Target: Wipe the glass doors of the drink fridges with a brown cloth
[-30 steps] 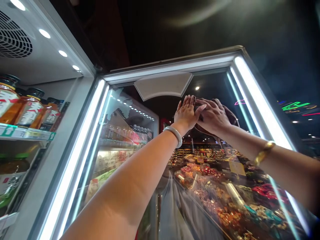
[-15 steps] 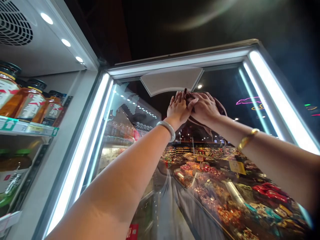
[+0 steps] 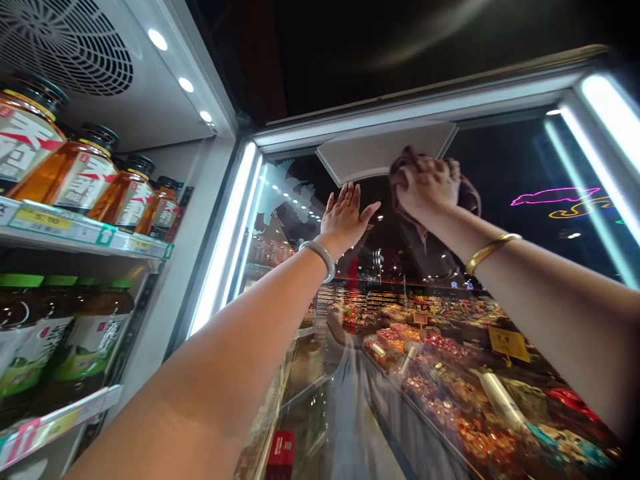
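Observation:
A glass cooler door (image 3: pixel 360 280) with a lit frame stands before me. My left hand (image 3: pixel 345 215), a pale bangle at its wrist, rests flat against the glass with fingers spread and nothing in it. To its right and slightly higher, my right hand (image 3: pixel 430 183) grips a dark brown cloth (image 3: pixel 470 197) that it presses on the pane; folds hang out below the palm. A gold bangle circles that wrist. Just above both hands, a pale curved sticker or panel (image 3: pixel 360 155) sits on the upper part of the door.
On the left, an open cooler holds amber bottles (image 3: pixel 87 177) with black caps above green-capped bottles (image 3: pixel 97 327). A fan grille (image 3: pixel 75 47) is in its ceiling. Bright light strips (image 3: pixel 225 233) edge the door. Heaped wrapped goods (image 3: pixel 450 393) show through or in the glass.
My hands have come apart: the right one has moved up and right with the cloth, while the left stays on the glass. The view has shifted, bringing more cooler shelves into sight.

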### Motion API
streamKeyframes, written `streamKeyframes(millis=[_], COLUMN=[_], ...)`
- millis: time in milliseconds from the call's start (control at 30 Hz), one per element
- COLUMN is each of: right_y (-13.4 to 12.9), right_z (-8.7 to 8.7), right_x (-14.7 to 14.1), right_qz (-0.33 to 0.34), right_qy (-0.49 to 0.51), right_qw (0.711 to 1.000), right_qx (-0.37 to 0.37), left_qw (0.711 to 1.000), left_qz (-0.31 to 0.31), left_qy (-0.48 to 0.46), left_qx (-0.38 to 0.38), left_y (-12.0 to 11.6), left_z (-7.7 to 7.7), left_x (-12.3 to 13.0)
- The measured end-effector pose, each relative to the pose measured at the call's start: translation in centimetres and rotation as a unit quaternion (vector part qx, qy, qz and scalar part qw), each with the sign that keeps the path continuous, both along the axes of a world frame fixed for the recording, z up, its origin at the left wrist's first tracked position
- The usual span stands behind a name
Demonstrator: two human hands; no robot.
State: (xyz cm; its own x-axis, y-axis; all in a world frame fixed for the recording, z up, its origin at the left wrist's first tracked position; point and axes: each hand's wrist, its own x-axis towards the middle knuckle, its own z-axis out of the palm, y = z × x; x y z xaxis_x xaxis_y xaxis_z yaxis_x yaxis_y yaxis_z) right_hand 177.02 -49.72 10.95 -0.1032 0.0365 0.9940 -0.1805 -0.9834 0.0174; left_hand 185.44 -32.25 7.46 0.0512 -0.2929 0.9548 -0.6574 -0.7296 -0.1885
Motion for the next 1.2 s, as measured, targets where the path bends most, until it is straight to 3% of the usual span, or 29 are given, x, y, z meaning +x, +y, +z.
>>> streamKeyframes(millis=[67, 133, 200, 233, 333, 400, 500, 600, 700, 800, 867, 967, 1033, 1100, 1200], right_y=[2.3, 2.6, 1.3, 0.5, -0.6, 1.0, 5.9, 9.7, 9.5, 7.6, 7.7, 11.1, 14.6, 17.2, 17.9], right_z=[-2.0, -4.3, -5.7, -5.7, -2.9, 0.0, 2.3, 0.4, -3.5, -4.9, -3.9, -1.5, -1.4, -2.9, -6.1], right_x=[1.2, 1.5, 0.9, 0.4, 0.0, 1.1, 3.8, 5.6, 5.2, 4.3, 4.9, 7.9, 10.1, 11.4, 11.0], right_qz=[-0.002, -0.006, -0.017, -0.025, -0.041, -0.034, -0.009, 0.005, 0.010, 0.011, 0.020, 0.043, 0.052, 0.051, 0.037], right_qy=[0.038, 0.083, 0.100, 0.090, 0.017, -0.009, 0.012, 0.064, 0.114, 0.072, 0.015, -0.013, 0.011, 0.058, 0.134], right_qw=[0.993, 0.974, 0.967, 0.973, 0.999, 0.998, 1.000, 0.989, 0.960, 0.971, 0.990, 0.996, 0.991, 0.980, 0.949], right_qx=[-0.115, -0.211, -0.235, -0.210, -0.027, 0.053, 0.010, -0.132, -0.255, -0.226, -0.137, -0.082, -0.119, -0.185, -0.283], left_qw=[1.000, 1.000, 1.000, 1.000, 1.000, 1.000, 1.000, 1.000, 1.000, 1.000, 1.000, 1.000, 0.999, 0.999, 0.999], left_qz=[0.003, 0.005, 0.000, -0.005, -0.021, -0.024, -0.016, 0.000, 0.006, -0.005, -0.012, -0.005, 0.008, 0.020, 0.032], left_qy=[-0.014, -0.018, -0.017, -0.015, -0.008, -0.002, -0.001, 0.004, 0.003, -0.002, 0.001, 0.015, 0.025, 0.031, 0.030], left_qx=[-0.004, -0.008, -0.004, 0.000, 0.010, 0.009, -0.001, -0.021, -0.026, -0.019, -0.017, -0.025, -0.032, -0.034, -0.033], left_y=[0.8, 1.3, 1.9, 2.2, 3.5, 4.7, 6.7, 8.3, 9.2, 9.8, 10.3, 11.9, 13.5, 15.3, 17.7], left_z=[-0.2, -0.3, -0.5, -0.5, -0.6, -0.5, -0.4, -0.4, -0.7, -1.1, -1.3, -1.5, -1.9, -2.5, -3.8], left_x=[0.7, 1.3, 1.7, 1.9, 2.6, 3.3, 4.2, 5.1, 5.8, 6.3, 6.7, 7.5, 8.4, 9.5, 10.8])
